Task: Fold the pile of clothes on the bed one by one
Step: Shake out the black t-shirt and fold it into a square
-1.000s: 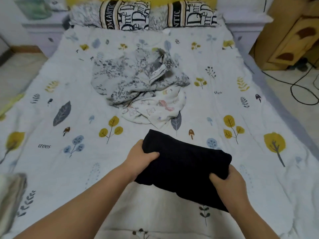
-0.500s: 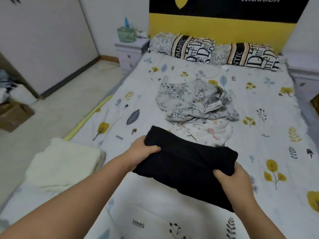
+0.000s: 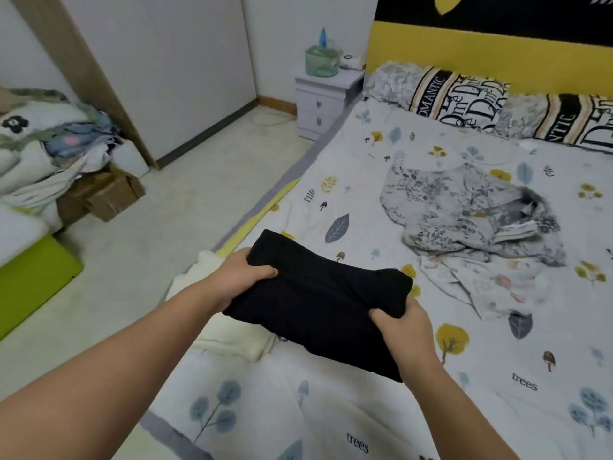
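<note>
The bed point(image 3: 331, 410), with its leaf-print sheet, fills the right and near side of the room. Compared with a moment ago the view has swung left, so a wardrobe point(image 3: 159, 61) and more floor on the left now show, and the right edge of the bed is cut off. Far on the bed, the pile of clothes point(image 3: 471, 220) lies crumpled and unfolded: a grey floral piece on top of a paler one whose shape is hard to make out. Two striped pillows point(image 3: 464, 97) lean at the headboard, the right one cut by the frame.

The folded black garment point(image 3: 318, 303) is held just above the bed near its left edge, further left than before. The left hand point(image 3: 245, 277) grips its far left corner, thumb on top; the right hand point(image 3: 404, 330) clamps its near right end, thumb on top. Under it a cream folded stack point(image 3: 229, 340) sits on the bed, mostly hidden.

A cardboard box point(image 3: 112, 194) on the floor at left is half buried under heaped bedding. A green basket point(image 3: 321, 63) stands on the nightstand point(image 3: 321, 101); its contents are too blurred to tell.
</note>
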`<state>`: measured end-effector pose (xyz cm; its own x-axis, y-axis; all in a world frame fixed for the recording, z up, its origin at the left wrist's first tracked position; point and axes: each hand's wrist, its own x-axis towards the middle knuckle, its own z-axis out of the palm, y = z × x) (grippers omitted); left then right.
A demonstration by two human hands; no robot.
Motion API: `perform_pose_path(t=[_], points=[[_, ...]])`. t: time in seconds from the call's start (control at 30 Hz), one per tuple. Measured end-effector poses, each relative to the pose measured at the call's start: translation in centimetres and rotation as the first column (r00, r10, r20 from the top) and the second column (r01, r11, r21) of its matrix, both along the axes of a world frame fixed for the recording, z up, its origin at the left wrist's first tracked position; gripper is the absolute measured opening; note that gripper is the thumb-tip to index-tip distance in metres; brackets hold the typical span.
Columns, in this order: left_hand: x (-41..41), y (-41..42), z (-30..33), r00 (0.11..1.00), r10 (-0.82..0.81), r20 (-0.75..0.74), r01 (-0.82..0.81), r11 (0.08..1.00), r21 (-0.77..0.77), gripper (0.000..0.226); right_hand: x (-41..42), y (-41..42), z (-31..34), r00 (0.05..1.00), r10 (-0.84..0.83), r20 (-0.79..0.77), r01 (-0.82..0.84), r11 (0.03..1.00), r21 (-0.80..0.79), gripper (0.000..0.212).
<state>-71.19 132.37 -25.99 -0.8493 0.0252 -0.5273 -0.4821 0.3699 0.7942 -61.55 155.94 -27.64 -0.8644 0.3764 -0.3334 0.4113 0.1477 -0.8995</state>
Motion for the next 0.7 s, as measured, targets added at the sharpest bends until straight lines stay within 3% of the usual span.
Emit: perform_pose_path(t=[0.37, 0.7], points=[[-5.2, -14.8, -5.3, 0.994, 0.107, 0.027, -0.105, 0.991, -0.087, 0.036, -7.7, -14.5, -6.7, 0.988, 0.114, 0.102, -0.116, 0.993, 0.011, 0.028], [-8.4, -19.5, -13.9, 0.995, 0.104, 0.013, -0.101, 0.986, -0.133, 0.043, -11.9, -18.9, -14.8, 0.965, 0.134, 0.227, -0.151, 0.987, 0.057, 0.029]])
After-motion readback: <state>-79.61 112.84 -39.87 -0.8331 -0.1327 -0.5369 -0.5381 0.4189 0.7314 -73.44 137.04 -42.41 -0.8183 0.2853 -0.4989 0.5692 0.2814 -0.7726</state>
